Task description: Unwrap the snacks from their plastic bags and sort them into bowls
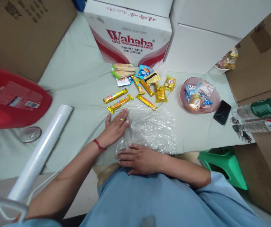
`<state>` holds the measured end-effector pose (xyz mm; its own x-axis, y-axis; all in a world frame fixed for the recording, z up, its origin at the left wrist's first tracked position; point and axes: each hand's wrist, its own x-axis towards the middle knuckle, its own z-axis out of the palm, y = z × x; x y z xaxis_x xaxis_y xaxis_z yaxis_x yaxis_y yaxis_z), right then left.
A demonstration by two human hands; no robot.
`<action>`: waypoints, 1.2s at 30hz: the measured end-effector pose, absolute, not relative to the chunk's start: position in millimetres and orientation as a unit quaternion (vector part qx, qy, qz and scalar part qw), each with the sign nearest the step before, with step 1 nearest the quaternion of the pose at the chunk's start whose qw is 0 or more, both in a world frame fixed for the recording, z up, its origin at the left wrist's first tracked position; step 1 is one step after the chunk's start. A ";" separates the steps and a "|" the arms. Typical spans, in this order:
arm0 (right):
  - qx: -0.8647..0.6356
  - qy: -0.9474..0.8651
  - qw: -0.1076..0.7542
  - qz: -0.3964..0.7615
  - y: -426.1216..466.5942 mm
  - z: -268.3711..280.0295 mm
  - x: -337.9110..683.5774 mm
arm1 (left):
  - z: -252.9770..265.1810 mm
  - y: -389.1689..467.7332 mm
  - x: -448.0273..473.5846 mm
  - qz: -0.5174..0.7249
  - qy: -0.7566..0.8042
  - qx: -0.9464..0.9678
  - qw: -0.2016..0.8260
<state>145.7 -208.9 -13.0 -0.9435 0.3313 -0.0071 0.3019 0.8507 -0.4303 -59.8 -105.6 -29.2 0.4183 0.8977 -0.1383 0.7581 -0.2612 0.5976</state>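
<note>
A: Starting at the far left, what do we see?

B: We have a red container, a small round disc near it, and a shiny white roll lying at a slant over the tabletop.

A: And our left hand?

B: It lies palm down and open, fingers stretched out, touching the left side of the clear plastic. We wear a red cord on that wrist and a ring on one finger.

A: What about our right hand?

B: Also open and flat, resting on the plastic's lower left corner, at the tabletop's near edge.

A: Where does the plastic itself lie?

B: Right in front of us, spread out and wrinkled; we can't tell whether it's a sheet or a bag. Just beyond it we find gold-wrapped bars and other packaged snacks, below a white and red carton.

A: Further right?

B: We reach a pink bowl of wrapped snacks, then a dark phone, some keys and two bottles lying on their sides.
</note>
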 end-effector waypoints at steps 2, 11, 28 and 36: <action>-0.162 -0.963 0.031 0.213 -209.1 -15.9 144.5 | -22.6 -103.7 -56.2 0.142 0.552 0.771 0.283; -0.166 -0.953 0.042 0.248 -205.1 -21.2 142.6 | 14.6 -158.6 -11.5 0.247 0.555 0.780 0.150; -0.194 -0.912 0.081 0.351 -199.7 -2.9 154.5 | -30.6 -132.1 -11.2 0.093 0.637 0.753 0.132; -0.660 -0.679 0.278 0.161 -83.7 15.1 238.5 | -41.1 -142.9 -7.8 0.089 0.626 0.768 0.108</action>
